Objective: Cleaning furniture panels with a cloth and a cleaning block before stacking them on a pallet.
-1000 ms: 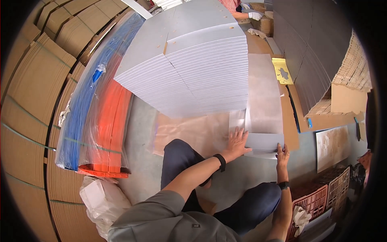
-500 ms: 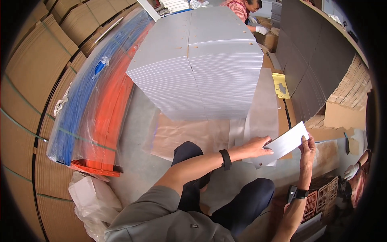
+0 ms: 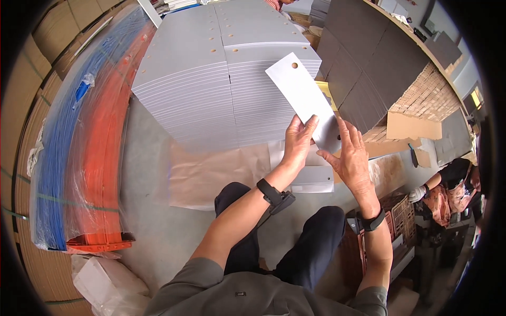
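Note:
A pale grey-white rectangular panel (image 3: 303,92) with a round hole near each end is held up at a slant before the tall stack. My left hand (image 3: 299,139) grips its lower left edge, thumb on the face and fingers behind. My right hand (image 3: 354,160) is at the panel's lower right end, fingers stretched and touching the edge, thumb spread apart. On the floor sheet below lies a similar grey panel (image 3: 315,179) with a small hole. The tall stack of light grey boards (image 3: 184,110) stands just beyond, with holes along its top boards.
Plastic-wrapped blue strips (image 3: 63,142) and orange strips (image 3: 103,158) lie at left. Dark boards (image 3: 363,58) stand at right, near a cardboard piece (image 3: 414,126). A brown crate (image 3: 398,216) is beside my right forearm. A co-worker's gloved hand (image 3: 419,193) shows beyond it.
The panel has swung from a low slant to a steep one and risen in front of the stack. My right hand has moved from its far end to its lower end and opened.

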`<state>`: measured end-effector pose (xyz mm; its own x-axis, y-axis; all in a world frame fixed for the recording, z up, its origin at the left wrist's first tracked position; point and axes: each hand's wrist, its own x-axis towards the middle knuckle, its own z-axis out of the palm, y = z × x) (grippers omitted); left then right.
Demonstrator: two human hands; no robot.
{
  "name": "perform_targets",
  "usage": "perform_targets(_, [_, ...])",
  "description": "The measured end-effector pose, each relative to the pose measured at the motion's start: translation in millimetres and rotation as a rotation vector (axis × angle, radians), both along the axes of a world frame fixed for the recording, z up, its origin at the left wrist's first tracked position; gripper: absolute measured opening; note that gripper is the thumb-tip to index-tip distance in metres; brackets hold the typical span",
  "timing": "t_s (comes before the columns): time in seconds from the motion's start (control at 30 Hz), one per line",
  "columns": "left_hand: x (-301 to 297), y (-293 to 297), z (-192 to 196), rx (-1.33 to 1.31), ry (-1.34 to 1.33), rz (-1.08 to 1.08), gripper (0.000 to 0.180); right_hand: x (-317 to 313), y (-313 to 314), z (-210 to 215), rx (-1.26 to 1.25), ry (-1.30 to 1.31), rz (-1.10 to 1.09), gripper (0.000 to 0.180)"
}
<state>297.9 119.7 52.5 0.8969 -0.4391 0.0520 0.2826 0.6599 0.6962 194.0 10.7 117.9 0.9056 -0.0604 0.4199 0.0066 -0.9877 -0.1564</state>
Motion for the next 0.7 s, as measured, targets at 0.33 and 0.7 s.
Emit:
perform_targets(0.33, [21.2, 19.6, 14.7, -0.008, -0.137, 0.019, 0.044, 44.5, 7.1, 26.5, -0.201, -0.086, -0.044, 0.094])
perform_targets(0.7, [52.4, 41.2, -6.5, 0.184, -0.272, 0.033, 0.060, 152.2, -58.2, 117.6, 0.060, 0.280, 0.224, 0.085])
